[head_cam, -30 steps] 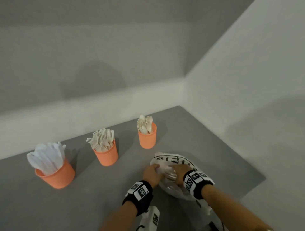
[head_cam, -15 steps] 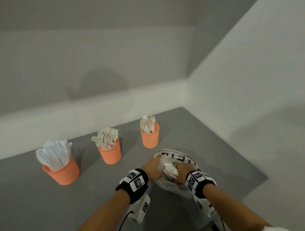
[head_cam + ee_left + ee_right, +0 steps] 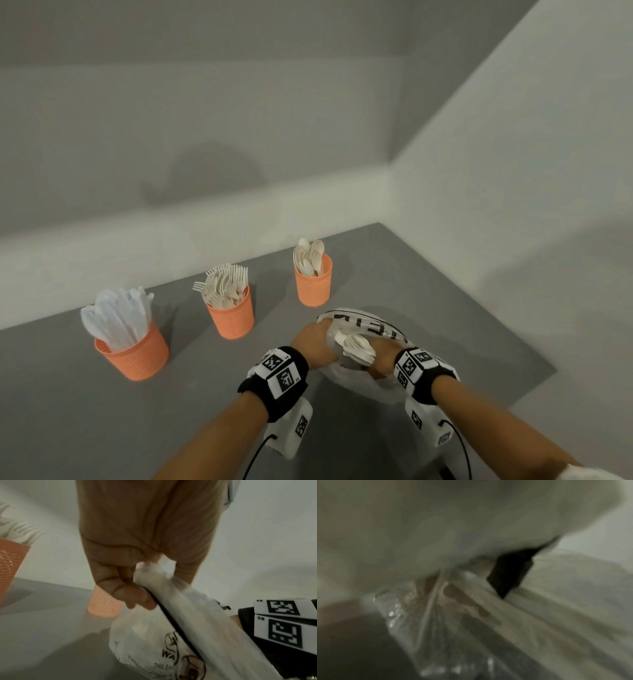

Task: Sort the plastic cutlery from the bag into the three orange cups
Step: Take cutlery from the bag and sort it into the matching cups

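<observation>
A white plastic bag (image 3: 363, 323) with black print lies on the grey table near its right edge. My left hand (image 3: 313, 346) grips the bag's rim (image 3: 154, 577) at its left side. My right hand (image 3: 383, 359) holds a bunch of white spoons (image 3: 356, 346) with their bowls sticking out above the bag's mouth. Three orange cups stand in a row behind: one with knives (image 3: 133, 353) at the left, one with forks (image 3: 231, 317) in the middle, one with spoons (image 3: 313, 281) at the right. The right wrist view is blurred, showing bag plastic (image 3: 436, 622) and pale handles (image 3: 488, 601).
The grey table (image 3: 68, 411) ends at a white wall behind the cups and drops off at its right edge (image 3: 513, 335). Bare tabletop lies in front of the cups and left of my arms.
My right hand has risen out of the bag with a bunch of spoons, whose bowls now show above the opening. My left hand has kept its hold on the bag's rim.
</observation>
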{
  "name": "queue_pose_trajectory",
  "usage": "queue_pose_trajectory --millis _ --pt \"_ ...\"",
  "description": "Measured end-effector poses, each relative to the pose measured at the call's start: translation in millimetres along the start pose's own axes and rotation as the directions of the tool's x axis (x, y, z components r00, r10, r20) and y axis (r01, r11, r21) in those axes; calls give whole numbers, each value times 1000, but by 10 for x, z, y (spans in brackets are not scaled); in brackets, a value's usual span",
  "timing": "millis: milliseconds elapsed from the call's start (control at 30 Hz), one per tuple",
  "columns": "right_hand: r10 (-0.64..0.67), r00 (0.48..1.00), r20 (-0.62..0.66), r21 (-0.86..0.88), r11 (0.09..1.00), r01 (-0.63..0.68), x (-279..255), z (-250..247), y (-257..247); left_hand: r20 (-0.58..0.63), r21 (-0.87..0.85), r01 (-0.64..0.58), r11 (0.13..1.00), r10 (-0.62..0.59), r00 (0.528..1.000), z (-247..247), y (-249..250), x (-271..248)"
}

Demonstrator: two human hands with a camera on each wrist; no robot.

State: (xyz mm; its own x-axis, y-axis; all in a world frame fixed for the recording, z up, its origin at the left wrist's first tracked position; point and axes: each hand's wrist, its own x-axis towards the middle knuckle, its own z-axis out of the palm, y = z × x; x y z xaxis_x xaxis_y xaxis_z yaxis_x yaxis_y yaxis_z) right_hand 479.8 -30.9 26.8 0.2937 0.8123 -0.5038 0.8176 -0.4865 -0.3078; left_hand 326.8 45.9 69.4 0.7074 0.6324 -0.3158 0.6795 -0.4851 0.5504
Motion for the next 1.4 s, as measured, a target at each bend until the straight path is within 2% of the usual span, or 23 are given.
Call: queue_pose_trajectory --millis 100,200,300,367,433,533,633,733,833,900,933,1000,1033,1100,1133,1167,1233,1267,1300,1400 --pt "-48 999 -27 25 999 48 -32 59 10 -183 -43 97 994 -104 978 1 -27 79" --pt "-36 998 -56 29 999 38 -78 68 -26 -268 105 194 975 -160 950 18 -84 96" --pt "-19 1000 10 105 994 18 -152 23 -101 -178 216 212 953 -175 968 85 -169 98" --pt "-90 994 -64 109 989 97 -176 -27 -116 -67 195 146 970 -135 989 98 -221 120" --pt "-137 977 -166 140 977 161 -113 -27 12 7 104 56 993 -57 998 62 -227 127" --pt "-142 974 -178 221 959 180 -201 -123 134 5 -218 -34 975 36 999 2 -193 97" --pt "-140 976 -166 378 905 194 -227 -268 179 39 -480 24 877 -6 999 13 -112 105" --pt "-179 951 -251 437 856 276 -295 -477 137 -15 -495 78 866 -98 995 91 3 185" --pt "-194 920 -342 547 754 363 -414 -720 84 -87 -469 68 881 -123 989 152 93 259" --pt "-146 890 -431 627 662 412 -501 -898 55 -102 -450 42 892 -98 990 171 142 301" --pt "-119 876 -467 676 591 441 -534 -969 41 -105 -448 30 893 -86 991 168 164 309" --pt "-56 855 -516 779 386 495 -567 -1056 8 -152 -467 1 884 -81 985 156 183 315" --pt "-25 852 -522 812 291 506 -576 -1081 -22 -208 -471 -32 882 -76 975 141 172 320" --pt "13 850 -527 840 164 518 -578 -1084 -122 -312 -520 -81 850 -100 945 79 124 276" --pt "17 848 -529 843 125 523 -573 -1067 -198 -322 -617 -93 782 -143 936 38 92 224" --pt "14 847 -531 845 94 527 -567 -1039 -291 -283 -739 -81 669 -199 938 -3 59 161" --pt "0 855 -519 853 64 518 -510 -947 -514 -61 -950 29 312 -276 959 -67 -35 12" --pt "-15 861 -508 860 54 508 -478 -891 -645 42 -986 85 145 -278 960 -81 -105 -61" --pt "-35 868 -495 867 38 496 -449 -836 -788 116 -991 128 27 -276 954 -85 -188 -132" --pt "-116 871 -478 876 18 483 -382 -671 -1229 182 -976 134 -173 -300 936 -130 -406 -332"
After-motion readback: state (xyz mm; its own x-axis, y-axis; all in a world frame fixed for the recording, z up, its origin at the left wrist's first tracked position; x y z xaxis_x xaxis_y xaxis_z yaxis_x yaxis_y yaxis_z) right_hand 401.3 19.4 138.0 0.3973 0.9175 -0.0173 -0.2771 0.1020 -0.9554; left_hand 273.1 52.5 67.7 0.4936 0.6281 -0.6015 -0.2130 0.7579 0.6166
